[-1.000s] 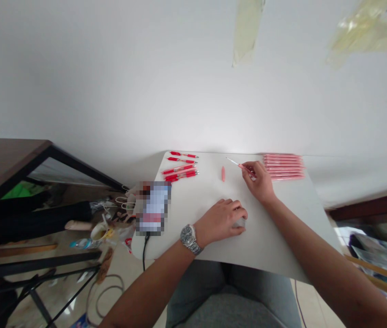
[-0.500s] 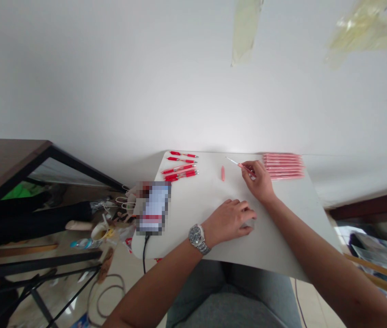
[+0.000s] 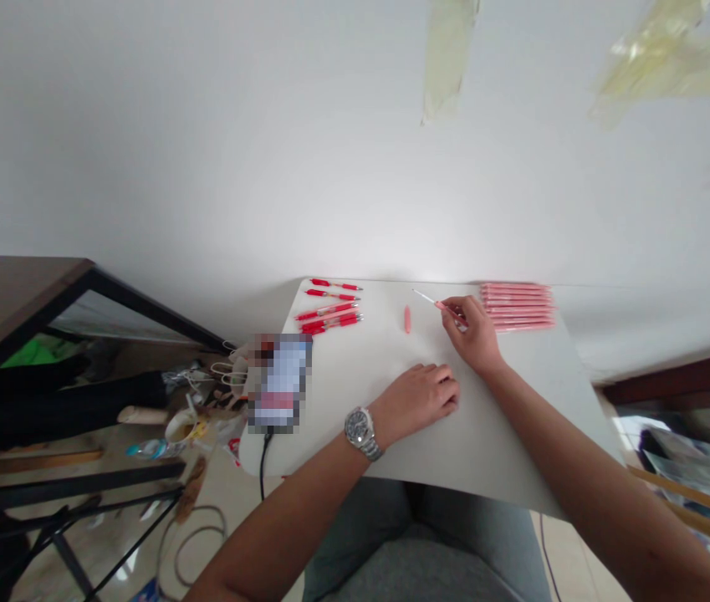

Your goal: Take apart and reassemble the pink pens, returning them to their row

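My right hand (image 3: 468, 333) pinches a pink pen (image 3: 441, 306), whose thin pale tip points up and to the left above the white table. A short pink piece (image 3: 407, 319), shaped like a pen cap, lies on the table left of that pen. My left hand (image 3: 421, 403), with a metal watch on the wrist, rests closer to me with its fingers curled in. Whatever may be inside those fingers is hidden. Beside my right hand is a row of pink pens (image 3: 518, 306). Several red pens (image 3: 329, 311) lie at the table's far left.
A phone (image 3: 280, 383), blurred out, sits at the left edge of the white table (image 3: 355, 376), its black cable (image 3: 263, 468) hanging down. The wall (image 3: 267, 150) meets the table's back edge. A dark-framed desk (image 3: 28, 284) and floor clutter are on the left.
The fingers of my left hand have curled in further, and the clear thing faintly seen beside them no longer shows. My right hand still holds the pink pen, almost unmoved.
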The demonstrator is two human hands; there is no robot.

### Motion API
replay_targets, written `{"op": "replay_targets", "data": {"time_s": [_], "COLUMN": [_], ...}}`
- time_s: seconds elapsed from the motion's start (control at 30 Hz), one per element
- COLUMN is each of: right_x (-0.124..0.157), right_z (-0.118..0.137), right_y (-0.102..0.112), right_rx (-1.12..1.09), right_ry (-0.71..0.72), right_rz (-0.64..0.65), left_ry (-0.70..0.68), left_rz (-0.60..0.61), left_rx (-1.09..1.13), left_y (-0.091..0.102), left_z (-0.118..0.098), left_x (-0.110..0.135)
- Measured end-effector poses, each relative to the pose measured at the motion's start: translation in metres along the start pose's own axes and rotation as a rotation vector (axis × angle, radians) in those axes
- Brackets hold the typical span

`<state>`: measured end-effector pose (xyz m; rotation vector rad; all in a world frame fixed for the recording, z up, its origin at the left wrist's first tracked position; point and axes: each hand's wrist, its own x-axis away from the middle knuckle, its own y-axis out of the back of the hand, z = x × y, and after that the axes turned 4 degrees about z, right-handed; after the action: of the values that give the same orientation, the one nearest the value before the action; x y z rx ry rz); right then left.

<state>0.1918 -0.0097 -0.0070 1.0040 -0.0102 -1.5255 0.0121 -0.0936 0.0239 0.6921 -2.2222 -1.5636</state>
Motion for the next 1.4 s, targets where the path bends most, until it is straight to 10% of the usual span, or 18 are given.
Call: {"op": "replay_targets", "data": {"time_s": [0.5, 1.17, 1.4], "right_x": [-0.001, 0.000, -0.001], "right_z": [-0.003, -0.006, -0.004], "right_y": [-0.001, -0.003, -0.001], "right_rx": [0.000, -0.038, -0.030], "right_ry": [-0.005, -0.047, -0.040], "right_rz": [0.019, 0.029, 0.044], "left_ry": [0.671, 0.816, 0.782], "left_rz": [-0.207, -0.279, -0.473], "left_rx": [-0.102, -0.103, -0.013], "left_y": [0.040, 0.046, 0.043], "left_z": [0.079, 0.101, 0.103], "left_x": [0.006, -0.021, -0.023]}}
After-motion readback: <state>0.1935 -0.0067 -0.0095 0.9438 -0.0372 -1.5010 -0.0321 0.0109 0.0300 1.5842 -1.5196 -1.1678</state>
